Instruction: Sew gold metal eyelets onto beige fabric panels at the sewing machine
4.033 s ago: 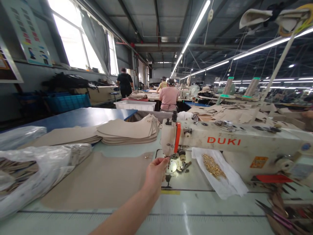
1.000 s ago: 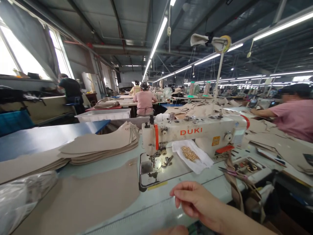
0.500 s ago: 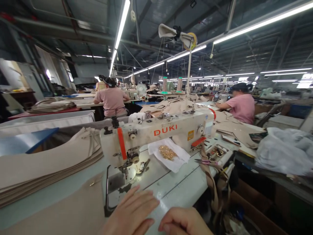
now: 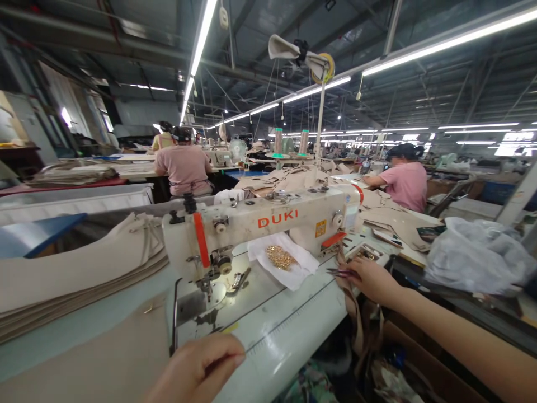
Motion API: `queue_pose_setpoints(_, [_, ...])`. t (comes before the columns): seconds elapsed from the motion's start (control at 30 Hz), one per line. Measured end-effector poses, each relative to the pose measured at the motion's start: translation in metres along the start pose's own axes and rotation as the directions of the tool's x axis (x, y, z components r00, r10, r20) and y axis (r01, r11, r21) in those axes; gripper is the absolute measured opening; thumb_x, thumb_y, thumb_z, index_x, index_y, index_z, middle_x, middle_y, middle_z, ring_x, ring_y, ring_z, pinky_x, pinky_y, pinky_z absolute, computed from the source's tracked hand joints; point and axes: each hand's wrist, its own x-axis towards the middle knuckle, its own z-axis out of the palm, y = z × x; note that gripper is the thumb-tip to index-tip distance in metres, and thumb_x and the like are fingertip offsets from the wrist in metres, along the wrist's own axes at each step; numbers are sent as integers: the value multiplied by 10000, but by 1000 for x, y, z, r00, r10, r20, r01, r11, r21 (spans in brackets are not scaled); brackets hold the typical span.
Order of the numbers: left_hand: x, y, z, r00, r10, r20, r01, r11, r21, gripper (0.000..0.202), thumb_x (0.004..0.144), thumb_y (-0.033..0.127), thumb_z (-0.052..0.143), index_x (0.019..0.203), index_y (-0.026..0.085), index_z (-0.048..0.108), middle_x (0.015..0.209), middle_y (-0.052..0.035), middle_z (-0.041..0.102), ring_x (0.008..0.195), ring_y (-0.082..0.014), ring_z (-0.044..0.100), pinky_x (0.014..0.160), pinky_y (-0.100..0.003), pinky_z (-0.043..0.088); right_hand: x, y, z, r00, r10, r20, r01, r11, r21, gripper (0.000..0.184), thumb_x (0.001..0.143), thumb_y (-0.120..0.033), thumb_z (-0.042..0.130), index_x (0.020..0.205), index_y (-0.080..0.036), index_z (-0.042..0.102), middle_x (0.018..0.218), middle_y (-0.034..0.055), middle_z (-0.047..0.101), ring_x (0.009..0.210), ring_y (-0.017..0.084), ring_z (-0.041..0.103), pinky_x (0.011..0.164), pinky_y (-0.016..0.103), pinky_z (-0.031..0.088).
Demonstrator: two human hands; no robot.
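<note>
A white DUKI sewing machine [image 4: 272, 221] stands on the pale table [image 4: 289, 324] in front of me. My left hand [image 4: 197, 369] is low at the table's near edge, below the needle plate [image 4: 197, 302], with thumb and fingers pinched together; what they pinch is too small to make out. My right hand [image 4: 371, 279] reaches to the table's right end, its fingers closed over the handles of purple thread snips [image 4: 338, 272], whose blades stick out to the left. Tan straps [image 4: 352, 319] hang off the edge just below it.
A white cloth with gold metal pieces [image 4: 280, 257] lies under the machine arm. Beige cut panels [image 4: 84, 268] are stacked at left, and one panel [image 4: 104, 358] lies flat near me. A clear plastic bag [image 4: 474, 254] sits at right. Other people sew at tables behind.
My right hand has left the near edge and reached right to the snips. My left hand has curled from flat into a pinch. The view turned slightly right.
</note>
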Motion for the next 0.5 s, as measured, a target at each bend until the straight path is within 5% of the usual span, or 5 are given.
queue_pose_setpoints(0.23, [0, 20, -6, 993, -119, 1, 119, 993, 9, 250, 790, 330, 505, 606, 206, 622, 565, 32, 536, 571, -136, 496, 533, -185, 346, 0, 10, 21, 999, 51, 15, -52, 998, 39, 143, 744, -100, 479, 842, -145, 572, 943, 140, 601, 948, 264, 558, 837, 348, 371])
queue_pose_setpoints(0.33, [0, 22, -6, 992, -126, 0, 126, 992, -20, 244, 786, 330, 517, 609, 199, 623, 547, 38, 488, 551, -128, 450, 521, -187, 313, -3, 15, 17, 993, 113, 18, -115, 988, 107, 108, 767, -138, 394, 788, -175, 494, 818, 105, 584, 807, 238, 564, 734, 342, 397])
queue_pose_setpoints(0.43, [0, 20, -3, 990, -139, 0, 139, 987, -77, 238, 780, 339, 537, 615, 195, 629, 543, 39, 471, 541, -127, 430, 514, -190, 305, -24, -7, 6, 987, 153, 48, -160, 929, 333, 142, 762, -169, 293, 763, -210, 428, 673, 24, 514, 594, 163, 510, 542, 260, 377])
queue_pose_setpoints(0.5, [1, 18, 0, 992, -125, -11, 124, 989, -86, 235, 781, 337, 543, 614, 195, 626, 536, 43, 460, 530, -124, 417, 510, -193, 302, -47, -39, -3, 973, 143, 179, -228, 507, 831, 165, 719, -254, 347, 831, -209, 460, 671, 1, 508, 472, 124, 414, 438, 233, 289])
